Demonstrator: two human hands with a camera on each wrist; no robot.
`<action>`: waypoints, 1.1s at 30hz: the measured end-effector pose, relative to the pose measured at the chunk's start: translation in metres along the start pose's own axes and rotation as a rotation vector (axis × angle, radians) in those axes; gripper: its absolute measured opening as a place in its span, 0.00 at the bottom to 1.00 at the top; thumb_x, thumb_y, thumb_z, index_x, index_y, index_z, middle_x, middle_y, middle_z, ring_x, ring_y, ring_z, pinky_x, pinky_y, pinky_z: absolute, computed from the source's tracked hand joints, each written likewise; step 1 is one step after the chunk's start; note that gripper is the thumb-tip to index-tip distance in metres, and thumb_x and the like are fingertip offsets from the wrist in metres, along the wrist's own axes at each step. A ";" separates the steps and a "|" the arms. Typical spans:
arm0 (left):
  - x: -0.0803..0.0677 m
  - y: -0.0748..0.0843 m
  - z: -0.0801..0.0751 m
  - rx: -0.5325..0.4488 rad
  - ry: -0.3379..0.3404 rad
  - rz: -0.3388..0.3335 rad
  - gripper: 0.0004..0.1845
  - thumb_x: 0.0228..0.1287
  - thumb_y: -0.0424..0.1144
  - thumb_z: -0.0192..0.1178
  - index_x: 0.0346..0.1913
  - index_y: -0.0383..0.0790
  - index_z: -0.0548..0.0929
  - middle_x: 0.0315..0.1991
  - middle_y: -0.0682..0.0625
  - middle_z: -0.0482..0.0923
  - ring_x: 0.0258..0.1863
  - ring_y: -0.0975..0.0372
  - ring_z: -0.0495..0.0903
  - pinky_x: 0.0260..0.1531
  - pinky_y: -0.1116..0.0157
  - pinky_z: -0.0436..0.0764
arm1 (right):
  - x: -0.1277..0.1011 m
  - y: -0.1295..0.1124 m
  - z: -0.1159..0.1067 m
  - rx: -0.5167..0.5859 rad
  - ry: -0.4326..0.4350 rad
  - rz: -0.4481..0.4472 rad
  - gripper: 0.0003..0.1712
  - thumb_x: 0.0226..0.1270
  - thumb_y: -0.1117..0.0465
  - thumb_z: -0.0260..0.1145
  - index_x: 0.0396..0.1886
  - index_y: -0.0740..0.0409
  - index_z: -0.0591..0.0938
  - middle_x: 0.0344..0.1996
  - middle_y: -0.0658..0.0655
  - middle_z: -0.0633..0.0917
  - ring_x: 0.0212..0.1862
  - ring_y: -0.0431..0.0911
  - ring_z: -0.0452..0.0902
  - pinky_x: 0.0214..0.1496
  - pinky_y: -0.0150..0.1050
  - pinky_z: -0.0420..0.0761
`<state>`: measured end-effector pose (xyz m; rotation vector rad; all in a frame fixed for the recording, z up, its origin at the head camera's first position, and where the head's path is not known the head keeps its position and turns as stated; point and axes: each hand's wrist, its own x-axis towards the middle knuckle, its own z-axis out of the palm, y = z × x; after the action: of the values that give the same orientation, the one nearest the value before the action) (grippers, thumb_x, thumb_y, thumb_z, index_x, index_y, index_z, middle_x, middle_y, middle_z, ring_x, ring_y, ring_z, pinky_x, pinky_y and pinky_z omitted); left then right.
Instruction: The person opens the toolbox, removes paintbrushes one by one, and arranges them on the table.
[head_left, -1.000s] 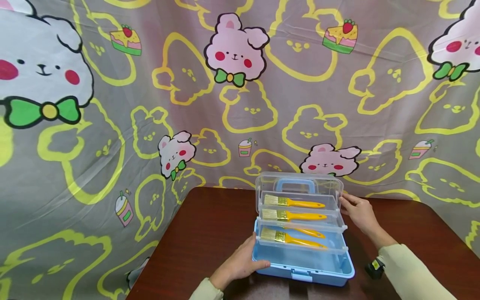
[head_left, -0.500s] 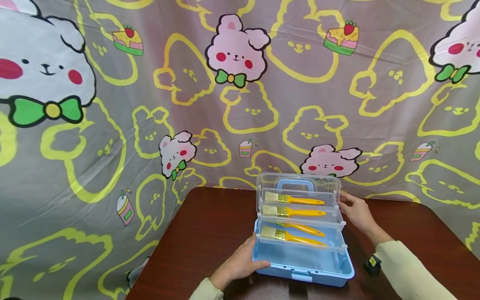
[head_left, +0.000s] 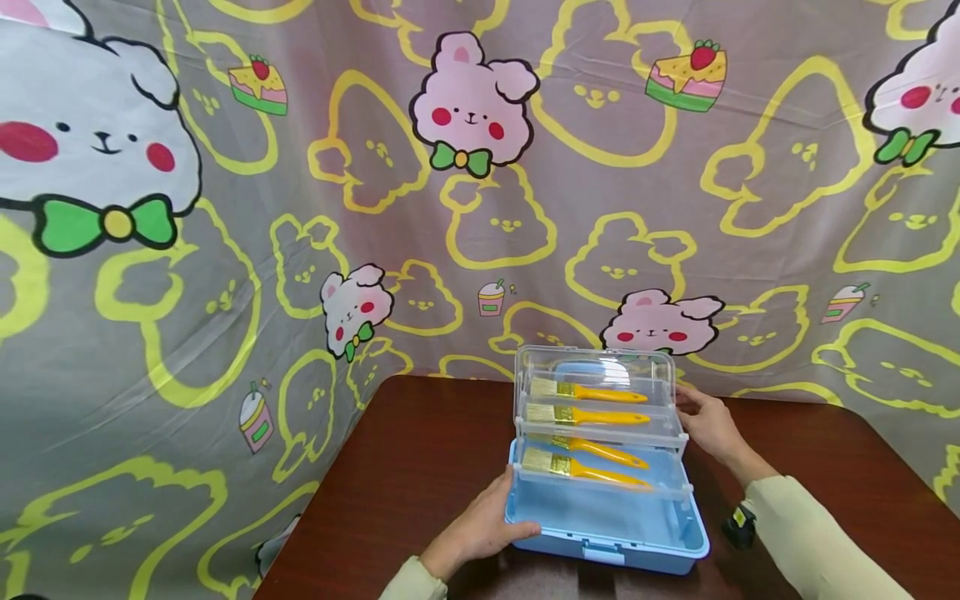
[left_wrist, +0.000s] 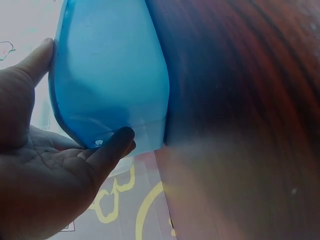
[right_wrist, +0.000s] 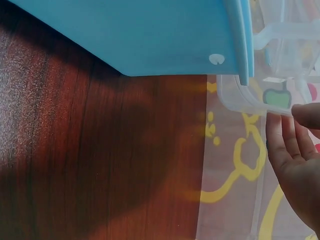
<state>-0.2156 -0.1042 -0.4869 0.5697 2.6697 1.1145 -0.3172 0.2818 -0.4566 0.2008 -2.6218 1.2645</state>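
A light-blue toolbox (head_left: pixel 600 542) stands with its clear lid (head_left: pixel 536 367) raised and its clear tiered trays (head_left: pixel 667 425) spread out above the base. Several paintbrushes with yellow handles and pale bristles lie across it, among them a top brush (head_left: pixel 607 395) and a lowest brush (head_left: pixel 600 475). My left hand (head_left: pixel 483 521) holds the box's left end, thumb on the front rim and fingers against the side wall (left_wrist: pixel 110 65). At the right rear, my right hand (head_left: pixel 712 429) pinches the lid's edge (right_wrist: pixel 250 106) between thumb and fingers. The lid partly hides those fingertips in the head view.
The box rests on a dark reddish-brown table (head_left: pixel 420 442). A patterned cloth (head_left: pixel 420 233) with cartoon animals hangs close behind the table and along its left side. A black device (head_left: pixel 741 525) sits by the right sleeve.
The lid has tipped a little further back, and the upper trays with their brushes have shifted slightly up and away. My right hand has moved slightly left with the lid; my left hand stays put.
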 end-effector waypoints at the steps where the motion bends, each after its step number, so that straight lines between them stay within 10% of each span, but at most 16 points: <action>1: 0.000 0.000 0.000 0.004 0.004 0.006 0.56 0.53 0.59 0.66 0.75 0.37 0.46 0.72 0.41 0.51 0.68 0.52 0.57 0.61 0.50 0.62 | 0.000 0.000 0.000 0.007 -0.011 0.005 0.30 0.65 0.72 0.59 0.66 0.73 0.64 0.47 0.71 0.76 0.44 0.60 0.76 0.37 0.39 0.80; 33: -0.001 0.001 0.002 0.023 -0.011 -0.039 0.55 0.55 0.56 0.67 0.73 0.30 0.47 0.71 0.36 0.51 0.68 0.50 0.57 0.61 0.49 0.62 | -0.009 0.027 0.014 0.052 -0.104 0.086 0.31 0.68 0.68 0.59 0.68 0.73 0.61 0.57 0.76 0.72 0.53 0.67 0.72 0.50 0.56 0.75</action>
<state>-0.2138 -0.1034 -0.4875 0.5234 2.6758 1.0687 -0.3165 0.2875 -0.4878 0.1682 -2.7133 1.3874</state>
